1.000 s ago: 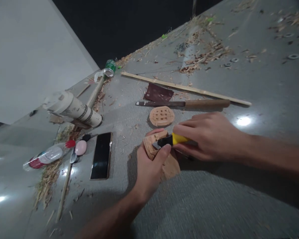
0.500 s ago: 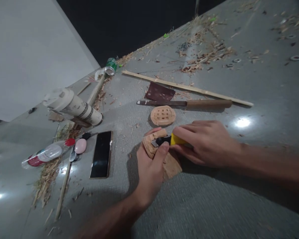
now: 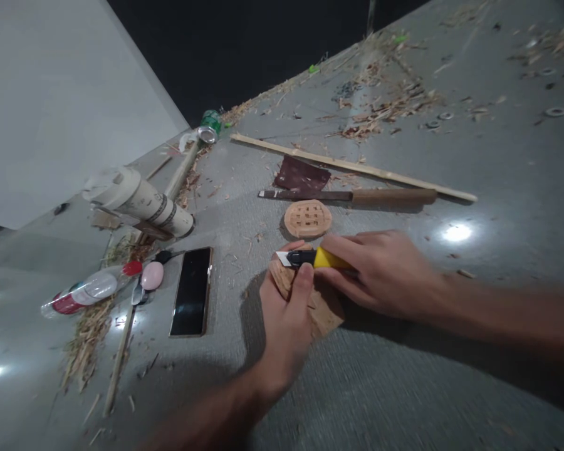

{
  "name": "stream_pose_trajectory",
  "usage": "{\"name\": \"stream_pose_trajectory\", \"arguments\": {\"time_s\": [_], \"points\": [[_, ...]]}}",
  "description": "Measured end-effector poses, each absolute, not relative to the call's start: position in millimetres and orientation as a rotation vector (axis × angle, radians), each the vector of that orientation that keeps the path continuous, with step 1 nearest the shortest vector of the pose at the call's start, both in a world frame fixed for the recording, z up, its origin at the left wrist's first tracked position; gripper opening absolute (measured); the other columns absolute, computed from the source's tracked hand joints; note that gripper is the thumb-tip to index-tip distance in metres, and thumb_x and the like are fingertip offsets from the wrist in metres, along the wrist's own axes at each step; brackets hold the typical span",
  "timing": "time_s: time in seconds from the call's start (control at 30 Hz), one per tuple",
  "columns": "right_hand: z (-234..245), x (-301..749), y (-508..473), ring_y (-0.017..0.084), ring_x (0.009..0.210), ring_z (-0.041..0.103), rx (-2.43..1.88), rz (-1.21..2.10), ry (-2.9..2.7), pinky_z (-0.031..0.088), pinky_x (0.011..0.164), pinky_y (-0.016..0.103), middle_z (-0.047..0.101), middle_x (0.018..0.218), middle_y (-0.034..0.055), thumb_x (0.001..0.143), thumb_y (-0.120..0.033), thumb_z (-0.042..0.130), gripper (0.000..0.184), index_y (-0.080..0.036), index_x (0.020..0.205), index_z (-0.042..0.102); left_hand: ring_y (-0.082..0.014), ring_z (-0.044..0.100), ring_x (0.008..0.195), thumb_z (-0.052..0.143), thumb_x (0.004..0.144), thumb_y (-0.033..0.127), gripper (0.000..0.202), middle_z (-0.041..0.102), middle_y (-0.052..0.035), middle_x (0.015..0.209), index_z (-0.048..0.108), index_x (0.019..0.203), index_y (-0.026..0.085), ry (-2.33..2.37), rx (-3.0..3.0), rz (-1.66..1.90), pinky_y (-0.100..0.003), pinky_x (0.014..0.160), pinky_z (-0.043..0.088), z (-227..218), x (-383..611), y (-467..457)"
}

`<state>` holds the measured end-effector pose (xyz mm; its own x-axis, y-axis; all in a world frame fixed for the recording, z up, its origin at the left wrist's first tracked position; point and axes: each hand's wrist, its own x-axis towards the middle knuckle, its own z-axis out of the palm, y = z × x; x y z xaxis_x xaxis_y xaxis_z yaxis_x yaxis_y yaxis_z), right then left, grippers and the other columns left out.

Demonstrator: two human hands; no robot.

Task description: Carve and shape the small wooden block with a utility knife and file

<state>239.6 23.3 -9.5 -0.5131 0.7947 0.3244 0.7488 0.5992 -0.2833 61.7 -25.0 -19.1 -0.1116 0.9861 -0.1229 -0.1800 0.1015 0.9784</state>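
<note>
My left hand (image 3: 286, 313) is closed round a carved piece of wood (image 3: 326, 310), its thumb lying along the top near the cutter. In my right hand (image 3: 380, 266) is a yellow and black utility knife (image 3: 331, 258), gripped by its handle. The blade points left over the far end of the wood; whether it touches the surface I cannot tell. Just beyond my hands lies an oval wooden piece (image 3: 308, 218) with a grid of small square holes. Behind that rests a chisel-like tool (image 3: 385, 196) with a wooden handle, beside a dark red sheet (image 3: 302, 173), perhaps sandpaper.
A phone (image 3: 191, 291) lies left of my hands. Farther left are a plastic bottle (image 3: 87, 293), a pink rounded object (image 3: 152, 275) and a tilted pale cup (image 3: 138, 197). A long wooden strip (image 3: 357, 167), wood shavings (image 3: 395, 109) and a green can (image 3: 210, 125) lie farther back.
The utility knife has moved left and slightly up over the wood, its blade now turned and catching the light. My right hand has shifted left with it; the left hand keeps its hold.
</note>
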Motion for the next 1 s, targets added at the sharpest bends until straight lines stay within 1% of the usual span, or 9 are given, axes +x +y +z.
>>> {"name": "stream_pose_trajectory", "arguments": {"time_s": [0.13,0.2,0.3,0.43,0.63,0.8,0.93,1.0], "points": [[-6,244,33,0.016,0.056,0.044,-1.159,0.185,-2.475,0.018,0.059,0.033,0.064,0.068,0.0045,0.114,-0.060,0.034,0.051,-0.022,0.092,0.062,-0.0258,0.075,0.124,0.084,0.097,0.047,0.036,0.079,-0.0074,0.132,0.076,0.126,0.027,1.217,0.915,1.300,-0.041,0.111,0.060,-17,60,-21],[-7,248,36,0.017,0.058,0.045,-1.123,0.157,-2.490,0.016,0.061,0.035,0.065,0.071,0.0052,0.114,-0.056,0.034,0.049,-0.022,0.093,0.061,-0.0266,0.075,0.124,0.085,0.096,0.044,0.040,0.078,-0.0075,0.134,0.074,0.130,0.027,1.203,0.878,1.289,-0.042,0.110,0.061,-18,58,-21],[-10,253,39,0.017,0.059,0.046,-1.083,0.127,-2.512,0.015,0.062,0.036,0.067,0.073,0.0053,0.114,-0.056,0.036,0.046,-0.022,0.093,0.061,-0.0276,0.075,0.123,0.086,0.094,0.040,0.045,0.077,-0.0077,0.134,0.071,0.135,0.027,1.174,0.824,1.270,-0.043,0.110,0.061,-18,56,-22],[-9,257,40,0.017,0.061,0.049,-1.027,0.122,-2.544,0.015,0.063,0.037,0.069,0.075,0.0046,0.113,-0.054,0.041,0.041,-0.022,0.094,0.060,-0.0283,0.072,0.126,0.087,0.092,0.038,0.046,0.076,-0.0076,0.136,0.072,0.134,0.028,1.179,0.827,1.259,-0.044,0.114,0.059,-16,57,-23],[-5,257,38,0.017,0.062,0.050,-0.963,0.149,-2.558,0.016,0.063,0.036,0.070,0.076,0.0036,0.112,-0.050,0.044,0.037,-0.023,0.092,0.061,-0.0246,0.072,0.117,0.087,0.091,0.035,0.043,0.076,-0.0065,0.129,0.075,0.132,0.029,1.190,0.910,1.242,-0.036,0.103,0.061,-18,56,-23],[-4,257,38,0.017,0.062,0.050,-0.936,0.149,-2.562,0.018,0.063,0.035,0.069,0.076,0.0034,0.114,-0.050,0.042,0.039,-0.023,0.093,0.061,-0.0236,0.072,0.117,0.087,0.092,0.037,0.041,0.077,-0.0049,0.129,0.076,0.131,0.031,1.165,0.960,1.235,-0.036,0.103,0.060,-20,55,-23],[-4,258,40,0.017,0.059,0.048,-0.921,0.131,-2.562,0.018,0.063,0.035,0.068,0.074,0.0029,0.114,-0.050,0.040,0.040,-0.023,0.094,0.061,-0.0238,0.072,0.113,0.089,0.091,0.040,0.047,0.078,-0.0049,0.124,0.075,0.134,0.031,1.169,0.944,1.227,-0.036,0.101,0.061,-20,55,-23],[-4,258,40,0.017,0.059,0.047,-0.927,0.119,-2.567,0.016,0.062,0.036,0.067,0.072,0.0028,0.114,-0.051,0.040,0.041,-0.023,0.093,0.061,-0.0243,0.072,0.115,0.090,0.089,0.039,0.048,0.077,-0.0055,0.127,0.075,0.134,0.031,1.172,0.936,1.241,-0.037,0.104,0.060,-22,55,-23]]}}
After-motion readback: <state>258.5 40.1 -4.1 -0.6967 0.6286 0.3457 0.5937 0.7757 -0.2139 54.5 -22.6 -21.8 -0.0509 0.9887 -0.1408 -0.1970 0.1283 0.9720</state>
